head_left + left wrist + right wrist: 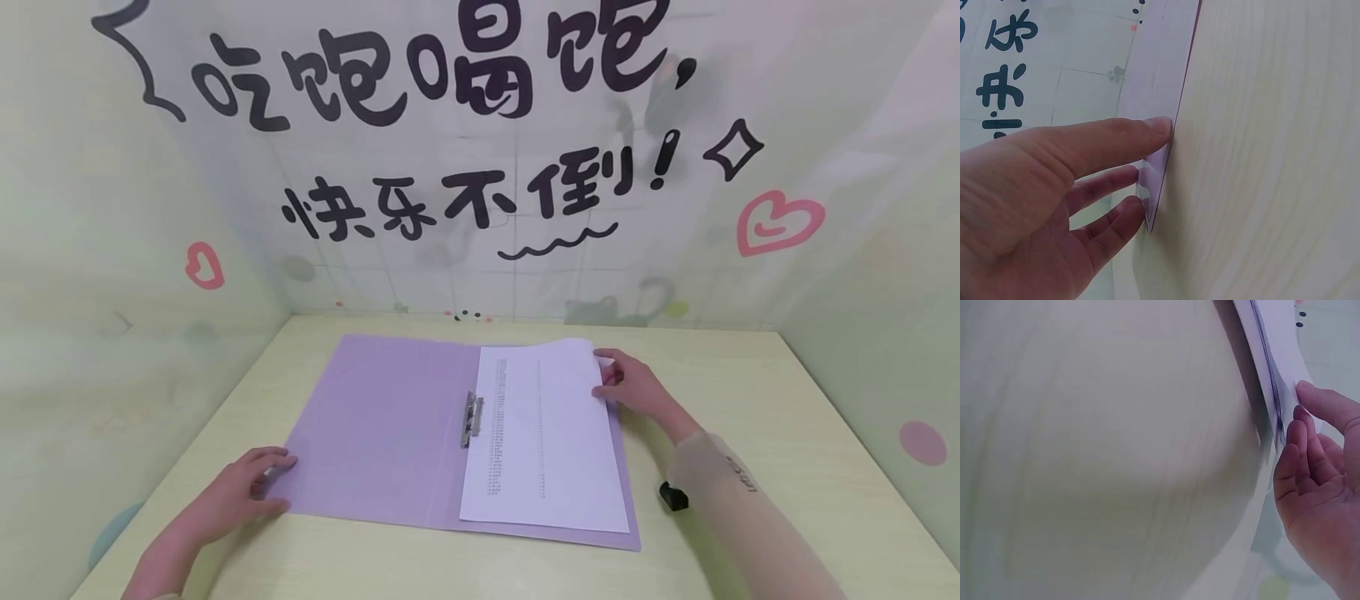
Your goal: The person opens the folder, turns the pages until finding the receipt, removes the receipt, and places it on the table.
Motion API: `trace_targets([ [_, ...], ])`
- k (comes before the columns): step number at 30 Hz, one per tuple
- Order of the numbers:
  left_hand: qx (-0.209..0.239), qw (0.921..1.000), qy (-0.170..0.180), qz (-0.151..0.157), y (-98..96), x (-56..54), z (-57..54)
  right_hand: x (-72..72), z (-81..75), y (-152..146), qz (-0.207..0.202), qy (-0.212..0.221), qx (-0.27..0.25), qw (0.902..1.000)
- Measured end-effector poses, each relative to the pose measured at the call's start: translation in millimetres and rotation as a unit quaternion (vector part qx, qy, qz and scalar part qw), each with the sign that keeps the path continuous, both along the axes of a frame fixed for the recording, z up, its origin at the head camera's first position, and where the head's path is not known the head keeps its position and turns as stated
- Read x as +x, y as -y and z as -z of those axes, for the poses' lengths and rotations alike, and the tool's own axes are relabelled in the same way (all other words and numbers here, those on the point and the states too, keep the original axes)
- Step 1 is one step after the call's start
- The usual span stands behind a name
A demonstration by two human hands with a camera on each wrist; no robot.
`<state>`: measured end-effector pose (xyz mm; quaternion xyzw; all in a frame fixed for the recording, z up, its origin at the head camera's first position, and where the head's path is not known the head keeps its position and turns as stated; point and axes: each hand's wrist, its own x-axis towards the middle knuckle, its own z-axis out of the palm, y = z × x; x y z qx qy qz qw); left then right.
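On the table [817, 433], roughly mid, a purple folder [367, 425] lies spread flat, printed white paper [577, 467] on its right half, metal clip [471, 421] nr the fold. R hand [630, 385] pinches the paper's right edge nr far corner, which lifts a bit; L hand [238, 490] holds the folder's near left corner btwn thumb & fingers. Small black thing [673, 497] right of folder, nr R sleeve [738, 508]. Wall [420, 275] w/ lettering [474, 177] at far side.

A white back-wall covering [517, 287] stands at twelve o'clock, lettered with bold dark Chinese characters [478, 200]. The left wall [90, 275] at nine o'clock carries a small pink heart [204, 267]; the right wall [892, 333] at three, a mauve dot [922, 442]. Diffuse light falls on the pale wood-grain tabletop [480, 575], which spreads toward six o'clock.
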<state>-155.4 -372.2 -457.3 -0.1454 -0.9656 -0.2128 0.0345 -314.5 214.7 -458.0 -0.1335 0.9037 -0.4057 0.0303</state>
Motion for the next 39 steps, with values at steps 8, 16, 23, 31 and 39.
trace_targets([
  [8, 0.005, 0.9998, -0.020, 0.009, 1.8, 1.8, 3.6, 1.8, -0.3, 1, 0.007, -0.001, -0.011, 0.9999],
  [16, 0.001, 1.0000, 0.003, 0.003, 0.3, 1.1, 0.0, 8.4, -0.9, 2, 0.021, -0.005, -0.025, 0.9995],
  [23, -0.003, 0.9999, -0.013, 0.006, 0.6, 1.0, 0.0, 11.7, -4.9, 3, 0.029, -0.014, -0.030, 0.9990],
  [31, -0.004, 1.0000, -0.004, 0.000, -0.3, 2.2, -1.5, 17.8, -7.7, 5, 0.023, -0.048, 0.001, 0.9986],
  [39, 0.001, 1.0000, 0.000, -0.002, -0.2, 2.6, -1.6, 19.8, -12.5, 3, 0.011, -0.086, 0.001, 0.9963],
])
